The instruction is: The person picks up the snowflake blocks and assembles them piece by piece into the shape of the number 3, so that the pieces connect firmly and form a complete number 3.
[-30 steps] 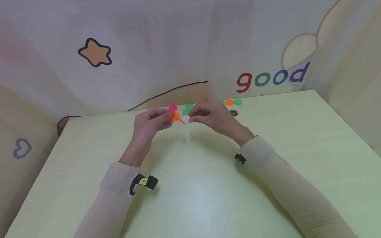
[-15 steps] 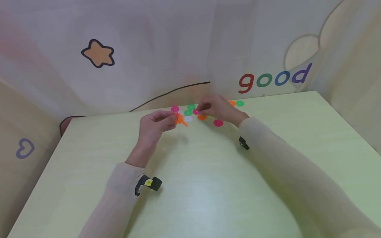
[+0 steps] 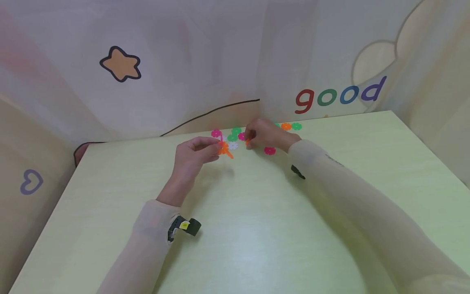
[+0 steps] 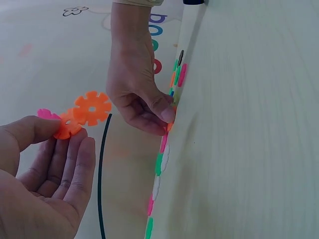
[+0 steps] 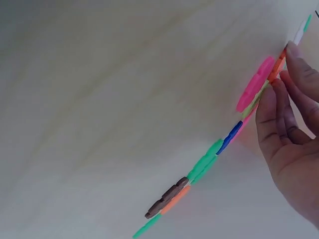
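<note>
My left hand (image 3: 196, 157) pinches a small chain of joined snowflake discs above the table, between thumb and fingertips. In the left wrist view two orange snowflake discs (image 4: 92, 108) show, with a pink disc (image 4: 48, 114) joined behind the thumb. Over at the back edge, my right hand (image 3: 266, 134) pinches an orange snowflake disc (image 5: 278, 65) between thumb and fingers, low among the loose discs. Beside that hand lie a pink disc (image 3: 269, 151) on its near side and a white disc (image 3: 233, 145) to its left.
More loose discs line the table's back edge: green discs (image 3: 235, 134), a blue disc (image 5: 230, 138) and a brown disc (image 5: 167, 198). A printed curtain (image 3: 205, 61) hangs right behind the table (image 3: 235, 228).
My right hand has left the chain in my left hand, moved right to the loose discs, then lowered onto an orange one. The left hand keeps its hold, nearly still.
</note>
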Tool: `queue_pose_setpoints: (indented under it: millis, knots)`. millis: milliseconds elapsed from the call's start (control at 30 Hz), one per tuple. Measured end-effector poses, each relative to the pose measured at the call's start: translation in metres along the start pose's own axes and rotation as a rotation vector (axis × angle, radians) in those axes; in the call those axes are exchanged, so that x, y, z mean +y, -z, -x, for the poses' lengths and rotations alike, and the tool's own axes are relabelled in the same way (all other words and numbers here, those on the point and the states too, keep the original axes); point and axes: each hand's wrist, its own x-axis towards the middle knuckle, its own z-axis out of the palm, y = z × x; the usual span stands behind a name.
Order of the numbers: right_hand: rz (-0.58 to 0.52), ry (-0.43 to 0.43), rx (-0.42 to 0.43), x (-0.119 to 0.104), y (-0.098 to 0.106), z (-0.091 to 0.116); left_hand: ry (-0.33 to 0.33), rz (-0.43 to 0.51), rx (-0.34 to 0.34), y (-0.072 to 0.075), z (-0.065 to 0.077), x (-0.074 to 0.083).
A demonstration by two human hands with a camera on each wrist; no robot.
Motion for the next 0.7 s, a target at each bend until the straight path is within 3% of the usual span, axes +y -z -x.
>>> queue_pose_setpoints:
  millis: [300, 500, 700]
  knots:
    - [-0.033, -0.007, 0.027, -0.002, 0.002, 0.007, 0.012, -0.023, -0.011, -0.002, 0.000, 0.000]
    - [-0.259, -0.027, 0.120, -0.011, 0.007, 0.026, 0.017, -0.020, -0.028, -0.003, 0.000, 0.001]
    - [-0.421, 0.050, 0.261, -0.030, 0.009, 0.047, 0.008, -0.019, -0.058, -0.004, 0.002, 0.002]
